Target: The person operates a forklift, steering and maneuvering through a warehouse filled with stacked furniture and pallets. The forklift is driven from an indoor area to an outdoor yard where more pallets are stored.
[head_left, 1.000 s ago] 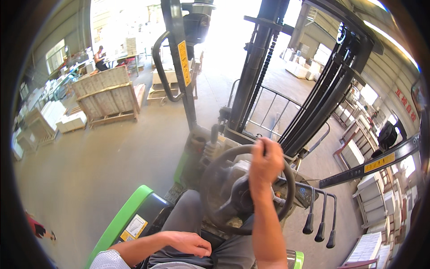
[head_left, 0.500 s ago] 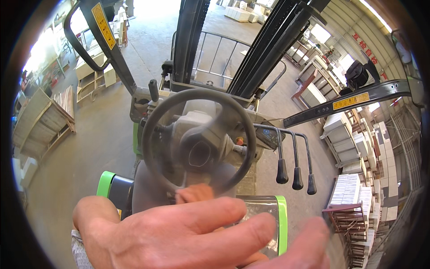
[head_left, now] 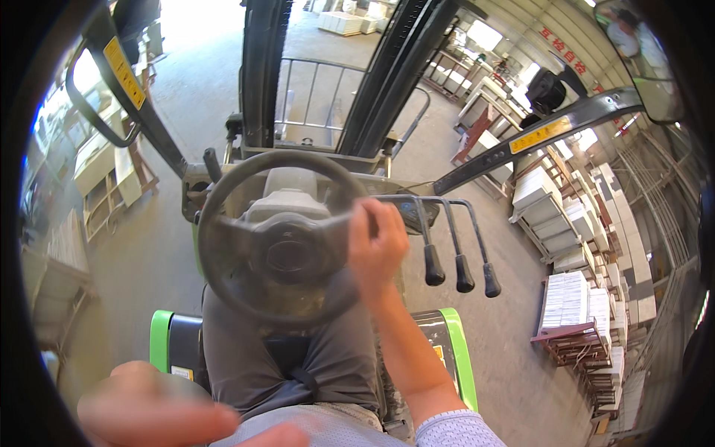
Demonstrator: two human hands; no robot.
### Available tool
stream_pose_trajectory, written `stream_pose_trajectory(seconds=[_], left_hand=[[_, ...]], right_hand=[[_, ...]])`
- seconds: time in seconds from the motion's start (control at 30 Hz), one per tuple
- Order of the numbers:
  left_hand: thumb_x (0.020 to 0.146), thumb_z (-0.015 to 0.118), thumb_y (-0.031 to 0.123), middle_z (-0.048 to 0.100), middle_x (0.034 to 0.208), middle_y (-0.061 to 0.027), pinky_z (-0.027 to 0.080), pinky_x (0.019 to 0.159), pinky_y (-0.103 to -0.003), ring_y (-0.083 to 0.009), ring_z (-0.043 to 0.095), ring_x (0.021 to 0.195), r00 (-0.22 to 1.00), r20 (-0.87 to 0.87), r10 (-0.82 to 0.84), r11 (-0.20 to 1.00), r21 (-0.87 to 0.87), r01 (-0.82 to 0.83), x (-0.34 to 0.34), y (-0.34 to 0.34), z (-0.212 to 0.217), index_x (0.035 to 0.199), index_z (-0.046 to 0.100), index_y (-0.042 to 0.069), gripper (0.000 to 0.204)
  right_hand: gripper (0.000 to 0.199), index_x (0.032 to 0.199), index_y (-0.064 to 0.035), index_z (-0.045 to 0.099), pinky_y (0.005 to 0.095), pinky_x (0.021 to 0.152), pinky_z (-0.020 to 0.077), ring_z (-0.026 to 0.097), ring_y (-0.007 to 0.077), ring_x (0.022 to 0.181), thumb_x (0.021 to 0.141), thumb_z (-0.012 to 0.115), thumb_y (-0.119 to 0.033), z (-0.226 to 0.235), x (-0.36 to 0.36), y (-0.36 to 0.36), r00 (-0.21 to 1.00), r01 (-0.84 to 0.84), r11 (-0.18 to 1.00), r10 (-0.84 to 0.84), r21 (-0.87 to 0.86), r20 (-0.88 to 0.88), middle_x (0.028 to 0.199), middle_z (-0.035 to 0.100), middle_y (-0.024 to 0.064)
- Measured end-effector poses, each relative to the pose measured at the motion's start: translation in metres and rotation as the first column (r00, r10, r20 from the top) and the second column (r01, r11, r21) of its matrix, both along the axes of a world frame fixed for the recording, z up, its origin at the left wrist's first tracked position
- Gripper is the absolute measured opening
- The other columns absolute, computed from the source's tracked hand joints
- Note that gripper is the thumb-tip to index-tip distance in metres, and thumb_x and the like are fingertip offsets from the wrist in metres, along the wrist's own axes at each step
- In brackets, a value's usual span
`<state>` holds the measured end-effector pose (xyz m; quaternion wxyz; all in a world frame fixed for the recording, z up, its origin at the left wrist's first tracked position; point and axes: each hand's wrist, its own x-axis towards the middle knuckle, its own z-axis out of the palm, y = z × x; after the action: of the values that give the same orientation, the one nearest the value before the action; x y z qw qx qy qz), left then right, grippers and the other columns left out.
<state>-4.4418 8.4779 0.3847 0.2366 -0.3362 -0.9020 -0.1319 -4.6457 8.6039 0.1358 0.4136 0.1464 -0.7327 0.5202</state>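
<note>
My right hand (head_left: 378, 249) is closed around the right side of the black steering wheel (head_left: 216, 298) of a forklift. Low at the left and close to the camera, my left hand (head_left: 153, 410) is blurred. Its fingers look stretched out and apart, with nothing seen in them; part of it is cut off by the lower edge. Right of the wheel stand three black-knobbed levers (head_left: 463, 274), touched by neither hand. A short dark lever (head_left: 212, 164) rises behind the wheel's left side. My legs in grey trousers (head_left: 246, 350) are below the wheel.
The forklift's mast (head_left: 264, 82) and load guard (head_left: 316, 93) stand ahead. At the left is a post with a grab handle (head_left: 100, 123); a bar with a mirror (head_left: 655, 89) is at right. Pale stacked slabs (head_left: 570, 302) line the right, and wooden racks (head_left: 112, 167) the left.
My right hand has gone from the wheel's bottom to its right side, apparently turning it. My left hand has drawn back down and left from in front. The whole view has shifted.
</note>
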Motion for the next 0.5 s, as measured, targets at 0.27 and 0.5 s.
stream_pose_trajectory(seconds=[0.27,0.5], left_hand=[[0.096,0.073,0.032,0.074,0.107,0.0049,0.059,0.067,-0.034,-0.0204,0.075,0.082,0.970,-0.240,0.024,0.969,0.245,0.036,-0.022,0.043,-0.036,0.102,0.070,0.016,0.018],[0.097,0.072,0.032,0.074,0.111,0.0056,0.061,0.069,-0.035,-0.0223,0.076,0.083,0.880,-0.464,-0.102,0.957,0.196,0.215,-0.069,0.047,-0.045,0.104,0.070,0.016,0.017]], right_hand=[[0.003,0.091,-0.0062,0.070,0.0445,0.076,0.0521,0.066,0.0329,0.081,0.089,0.071,-0.009,0.048,-0.075,-0.095,0.979,-0.109,0.993,0.114,0.040,-0.167,0.086,0.068,0.0114],[0.015,0.095,-0.0049,0.067,0.0443,0.077,0.0484,0.061,0.0312,0.081,0.082,0.075,-0.004,0.002,0.020,-0.157,0.881,-0.373,0.924,0.380,0.082,-0.282,0.083,0.060,0.0116]])
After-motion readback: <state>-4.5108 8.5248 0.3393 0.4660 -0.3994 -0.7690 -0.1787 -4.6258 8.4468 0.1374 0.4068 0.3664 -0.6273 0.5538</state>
